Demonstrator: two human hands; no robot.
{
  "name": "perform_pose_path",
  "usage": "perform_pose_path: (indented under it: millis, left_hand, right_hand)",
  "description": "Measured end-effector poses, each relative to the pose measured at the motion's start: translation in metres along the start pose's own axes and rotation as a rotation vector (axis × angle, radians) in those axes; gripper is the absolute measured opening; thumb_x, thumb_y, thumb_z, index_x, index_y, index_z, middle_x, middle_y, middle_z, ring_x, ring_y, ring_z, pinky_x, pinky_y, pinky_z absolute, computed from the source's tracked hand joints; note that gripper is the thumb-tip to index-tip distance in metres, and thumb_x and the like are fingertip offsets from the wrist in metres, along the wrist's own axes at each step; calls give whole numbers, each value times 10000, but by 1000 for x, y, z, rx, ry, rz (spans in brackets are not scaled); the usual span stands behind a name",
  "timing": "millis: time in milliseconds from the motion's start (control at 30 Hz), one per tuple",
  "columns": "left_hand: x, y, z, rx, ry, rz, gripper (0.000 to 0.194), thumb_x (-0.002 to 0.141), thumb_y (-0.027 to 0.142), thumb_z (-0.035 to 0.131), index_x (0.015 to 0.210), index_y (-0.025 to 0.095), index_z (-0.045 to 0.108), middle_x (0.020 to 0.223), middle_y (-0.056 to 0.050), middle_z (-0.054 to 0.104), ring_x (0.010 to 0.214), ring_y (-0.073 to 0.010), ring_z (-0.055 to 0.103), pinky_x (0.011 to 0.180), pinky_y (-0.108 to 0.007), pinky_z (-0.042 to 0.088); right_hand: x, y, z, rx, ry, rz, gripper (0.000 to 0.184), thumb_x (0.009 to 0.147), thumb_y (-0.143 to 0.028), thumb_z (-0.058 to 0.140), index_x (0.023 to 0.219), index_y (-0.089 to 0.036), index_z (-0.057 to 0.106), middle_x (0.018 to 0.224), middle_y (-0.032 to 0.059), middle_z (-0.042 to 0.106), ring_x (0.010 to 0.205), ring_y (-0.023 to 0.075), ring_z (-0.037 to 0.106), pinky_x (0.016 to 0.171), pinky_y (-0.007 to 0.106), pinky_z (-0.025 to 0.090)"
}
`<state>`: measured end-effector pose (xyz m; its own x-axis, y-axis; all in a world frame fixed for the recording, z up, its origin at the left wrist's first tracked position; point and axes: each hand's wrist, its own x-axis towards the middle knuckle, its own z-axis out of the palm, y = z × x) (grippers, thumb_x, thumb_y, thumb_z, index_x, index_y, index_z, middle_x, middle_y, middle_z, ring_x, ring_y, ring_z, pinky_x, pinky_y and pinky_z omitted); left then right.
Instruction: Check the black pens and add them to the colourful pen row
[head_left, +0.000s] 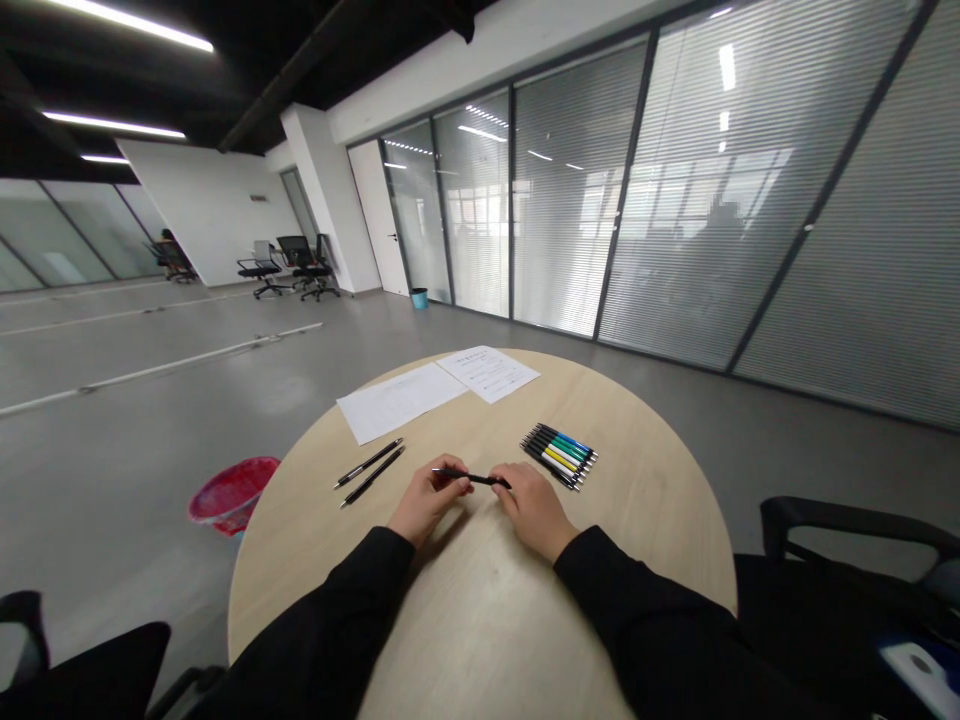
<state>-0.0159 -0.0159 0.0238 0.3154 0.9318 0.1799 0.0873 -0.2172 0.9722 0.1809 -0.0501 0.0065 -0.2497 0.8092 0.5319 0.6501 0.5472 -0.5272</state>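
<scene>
Both of my hands rest on a round wooden table [645, 500] and hold one black pen [474, 478] level between them. My left hand [426, 505] pinches the pen's left part with closed fingers. My right hand [531, 505] grips its right end, fingers curled. Two more black pens [369, 471] lie side by side to the left of my left hand. A row of several pens [561, 453] in black, yellow, green and blue lies just right of my right hand.
Two white sheets of paper [420, 390] lie at the table's far edge. A red basket [232, 492] stands on the floor to the left. Black chair parts [847, 520] sit close at right and lower left. Glass walls with blinds run behind.
</scene>
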Motion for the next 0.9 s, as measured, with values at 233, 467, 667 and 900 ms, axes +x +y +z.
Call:
perform_pose_path:
  millis: [233, 467, 667, 900]
  left_hand:
    - [5, -6, -14, 83, -7, -15, 253, 742, 377, 694, 848, 166, 603, 734, -14, 632, 643, -144, 613, 615, -266, 480]
    - [8, -8, -24, 242, -37, -5, 259, 750, 406, 659, 815, 161, 608, 679, 0, 610, 608, -138, 569, 595, -261, 446]
    - [10, -17, -28, 266, -37, -14, 238, 759, 388, 658, 790, 156, 614, 692, -10, 625, 638, -144, 577, 614, -264, 445]
    - [11, -19, -29, 268, -36, -27, 220, 761, 364, 664, 785, 153, 606, 674, -3, 620, 627, -142, 565, 611, -263, 436]
  right_hand:
    - [4, 11, -4, 50, 31, -7, 134, 929, -166, 501, 985, -200, 617, 951, 62, 633, 923, 202, 555, 849, 332, 438]
    - [5, 23, -4, 143, 63, -1, 171, 893, -107, 517, 979, -191, 639, 950, 58, 642, 923, 193, 572, 848, 330, 445]
    - [5, 36, -1, 194, 123, 112, 176, 829, -84, 569, 934, -180, 672, 910, 43, 675, 854, 175, 602, 795, 307, 460]
    - [3, 45, 2, 211, 110, 186, 176, 824, -134, 580, 944, -186, 699, 878, 36, 690, 776, 160, 605, 721, 280, 463]
